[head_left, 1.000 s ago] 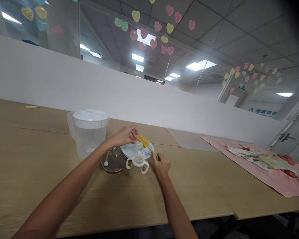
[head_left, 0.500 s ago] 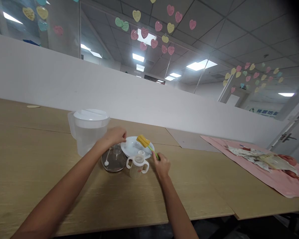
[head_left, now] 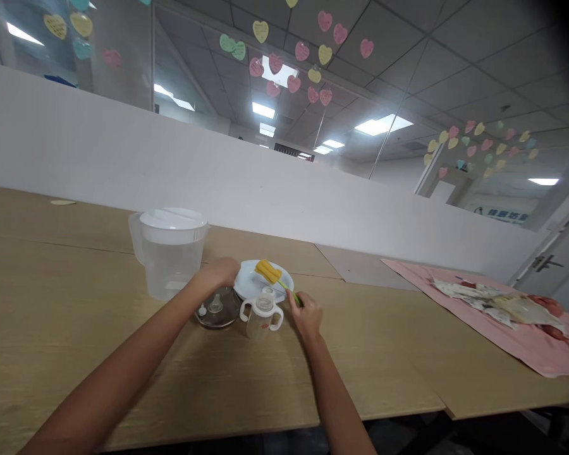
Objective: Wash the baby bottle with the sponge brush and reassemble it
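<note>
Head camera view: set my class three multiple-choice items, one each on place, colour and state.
1. Where is the two-handled cup? A on the pink cloth B in front of the white plate C inside the pitcher
2. What colour is the bottle brush head in the right hand? A pink B blue C yellow
3. The white lid of the pitcher is: A on it B off, on the table C inside the cup

1 B, it stands before the plate. 2 C, the head shows yellow. 3 A, it sits on top.

Smooth translucent plastic pitcher (head_left: 169, 268), glossy white plate (head_left: 265, 278), matt wood-grain tabletop (head_left: 76, 316).
</note>
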The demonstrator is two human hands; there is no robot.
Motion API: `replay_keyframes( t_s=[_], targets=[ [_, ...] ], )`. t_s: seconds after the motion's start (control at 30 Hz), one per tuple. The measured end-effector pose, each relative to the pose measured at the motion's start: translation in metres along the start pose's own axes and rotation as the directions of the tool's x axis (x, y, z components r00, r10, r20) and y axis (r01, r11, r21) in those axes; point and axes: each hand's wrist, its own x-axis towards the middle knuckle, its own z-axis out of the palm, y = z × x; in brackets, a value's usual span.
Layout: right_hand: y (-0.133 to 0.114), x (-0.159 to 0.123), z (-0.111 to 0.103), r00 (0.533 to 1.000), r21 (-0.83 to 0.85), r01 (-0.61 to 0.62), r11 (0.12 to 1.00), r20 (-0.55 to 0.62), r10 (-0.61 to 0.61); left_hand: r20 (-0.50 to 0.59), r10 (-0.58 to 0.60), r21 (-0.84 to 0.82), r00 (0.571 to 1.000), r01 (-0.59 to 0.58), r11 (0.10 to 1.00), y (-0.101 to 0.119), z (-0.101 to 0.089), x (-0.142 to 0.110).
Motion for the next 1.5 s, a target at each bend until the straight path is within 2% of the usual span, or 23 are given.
replay_keyframes(
  t_s=[0.1,0.2,0.37,0.47,0.77,0.93,1.03,1.13,1.27,1.5],
  targets=[
    [0.001,0.0,0.0,0.999,-0.012,-0.033,0.999,-0.017,0.033,-0.082,0.11,-0.07,0.991,-0.115,0.991,0.013,0.009,0.01],
    [0.002,0.001,0.001,0.998,-0.04,-0.054,0.998,-0.027,0.053,-0.057,0.26,-0.259,0.964,-0.266,0.929,0.023,0.031,0.024],
    [0.002,0.003,0.0,0.998,-0.046,-0.064,0.997,-0.024,0.063,0.01,0.332,-0.344,0.943,-0.308,0.887,0.023,0.059,0.042],
    [0.001,0.003,-0.001,0.998,-0.036,-0.062,0.997,-0.024,0.061,0.05,0.319,-0.332,0.946,-0.286,0.899,0.017,0.062,0.048],
    [0.003,0.001,0.002,0.994,-0.041,-0.103,0.994,-0.033,0.101,0.07,0.152,-0.264,0.986,-0.129,0.956,0.013,0.059,0.046],
    [0.002,0.002,0.0,0.99,-0.013,-0.134,0.991,-0.043,0.133,-0.075,0.103,-0.341,0.992,-0.123,0.932,0.008,0.039,0.039],
    [0.0,0.003,-0.002,0.991,0.033,-0.129,0.991,-0.035,0.13,-0.191,0.064,-0.51,0.98,-0.155,0.846,0.001,0.025,0.036],
    [0.0,0.003,-0.003,0.992,0.081,-0.125,0.989,-0.022,0.127,-0.245,0.072,-0.711,0.967,-0.23,0.664,-0.002,0.014,0.033],
    [0.0,0.003,-0.004,0.981,0.103,-0.189,0.976,-0.027,0.193,-0.211,0.133,-0.83,0.968,-0.25,0.499,0.003,0.005,0.026],
    [0.0,0.005,-0.006,0.967,0.11,-0.251,0.962,-0.021,0.255,-0.216,0.132,-0.903,0.967,-0.249,0.349,0.013,-0.002,0.016]
  ],
)
